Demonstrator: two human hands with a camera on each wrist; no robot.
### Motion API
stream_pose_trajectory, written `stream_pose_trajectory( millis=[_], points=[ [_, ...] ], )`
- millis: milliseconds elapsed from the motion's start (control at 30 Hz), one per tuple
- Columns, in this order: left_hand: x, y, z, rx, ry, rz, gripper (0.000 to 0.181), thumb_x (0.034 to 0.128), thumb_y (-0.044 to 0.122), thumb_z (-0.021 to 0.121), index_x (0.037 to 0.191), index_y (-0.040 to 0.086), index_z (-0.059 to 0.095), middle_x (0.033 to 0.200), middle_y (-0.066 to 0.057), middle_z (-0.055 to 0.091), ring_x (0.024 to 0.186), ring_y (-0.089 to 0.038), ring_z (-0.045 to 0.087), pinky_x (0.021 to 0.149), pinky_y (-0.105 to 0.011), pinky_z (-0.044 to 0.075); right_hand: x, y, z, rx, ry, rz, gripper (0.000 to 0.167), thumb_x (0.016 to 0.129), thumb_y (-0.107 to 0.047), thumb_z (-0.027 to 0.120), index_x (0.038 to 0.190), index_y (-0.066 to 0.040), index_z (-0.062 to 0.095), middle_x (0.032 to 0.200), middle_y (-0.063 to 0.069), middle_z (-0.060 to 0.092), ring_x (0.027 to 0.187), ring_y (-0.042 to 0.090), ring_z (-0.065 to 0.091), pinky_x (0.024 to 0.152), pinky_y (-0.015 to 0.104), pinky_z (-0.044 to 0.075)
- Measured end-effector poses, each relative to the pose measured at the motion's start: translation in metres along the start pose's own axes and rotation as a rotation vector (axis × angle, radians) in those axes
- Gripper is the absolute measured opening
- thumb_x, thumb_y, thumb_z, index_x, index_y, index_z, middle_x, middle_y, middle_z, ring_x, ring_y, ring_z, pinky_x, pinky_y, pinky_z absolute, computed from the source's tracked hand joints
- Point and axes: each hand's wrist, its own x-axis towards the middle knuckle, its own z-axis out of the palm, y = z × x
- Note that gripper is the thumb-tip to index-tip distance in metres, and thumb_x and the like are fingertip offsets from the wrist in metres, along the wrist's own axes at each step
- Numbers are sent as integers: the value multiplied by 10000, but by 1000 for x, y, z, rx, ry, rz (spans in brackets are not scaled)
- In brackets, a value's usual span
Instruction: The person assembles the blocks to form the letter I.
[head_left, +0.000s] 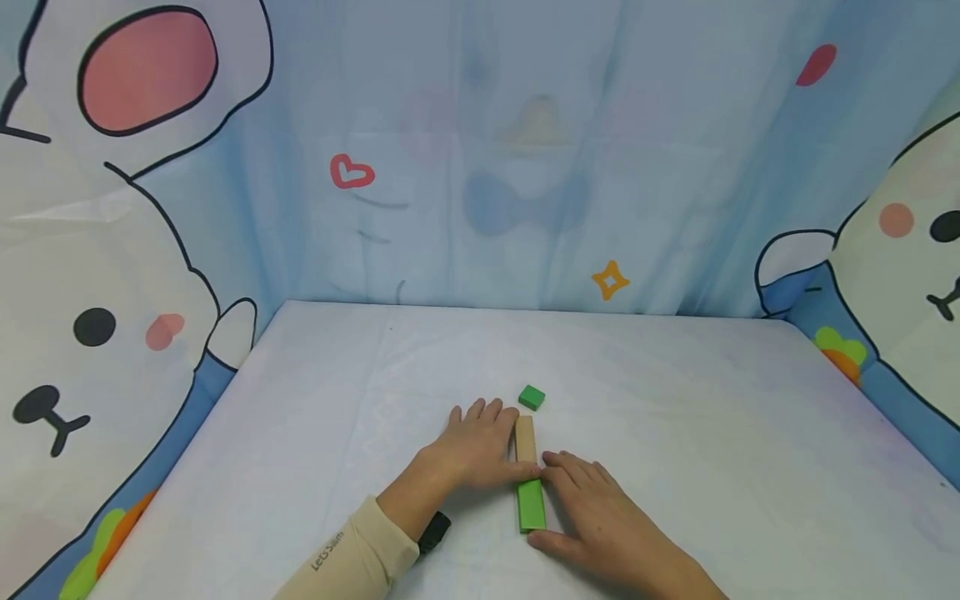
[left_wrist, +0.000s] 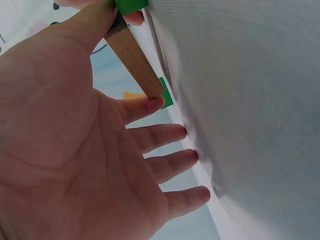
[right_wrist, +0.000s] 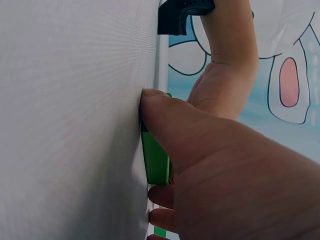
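Observation:
A plain wooden block (head_left: 526,437) and a green block (head_left: 532,507) lie end to end on the white table, the wooden one farther away. My left hand (head_left: 476,450) pinches the wooden block lengthwise, index fingertip at its far end and thumb near the joint; its other fingers are spread, as the left wrist view shows. On the right side, my right hand (head_left: 600,517) holds the green block between thumb at the near end and index finger near the joint. The right wrist view shows the green block (right_wrist: 156,157) partly covered by the thumb.
A smaller green block (head_left: 532,397) sits just beyond the wooden block's far end. The white-covered table (head_left: 675,400) extends to both sides. Behind it hangs a light blue curtain (head_left: 420,233) with cartoon animals. A black band (head_left: 433,533) is on the left wrist.

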Motion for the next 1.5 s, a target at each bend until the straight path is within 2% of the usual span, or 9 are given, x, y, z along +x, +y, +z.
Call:
stream_pose_trajectory(
  millis=[367,633,1000,1267,1500],
  points=[
    [-1,0,-1,32,8,18,862,920,782,517,1522,169,445,1544,-75,473,1472,-306,419,1166,-579,361,-1,2,3,-30,63,-50,758,910,-701,638,1356,-91,584,1465,115,561,1379,309,522,1114,547,428],
    [-1,0,-2,24,-1,26,872,912,796,511,1516,170,458,1572,-92,447,1501,-329,388,1172,-597,354,0,1,0,-5,18,-15,764,907,-698,646,1378,-101,575,1491,120,543,1411,326,496,1137,587,399],
    [-2,0,-1,20,-11,17,877,902,798,526,1523,182,458,1585,-85,437,1507,-320,381,1173,-585,365,0,1,1,27,4,0,777,905,-722,625,1385,-114,568,1503,110,534,1423,328,484,1137,610,388],
    [-3,1,-2,1,-6,5,701,1008,663,483,1520,185,474,1612,-80,425,1524,-323,364,1191,-581,348,1,2,2,20,4,-3,725,893,-675,683,1330,-103,590,1487,113,544,1415,324,491,1134,592,396],
    [-3,2,-3,5,-8,1,676,1011,631,519,1528,197,471,1625,-71,416,1533,-315,356,1196,-577,346,1,1,3,27,3,7,703,888,-662,698,1317,-114,595,1492,110,539,1417,326,488,1132,616,392]
  ],
)
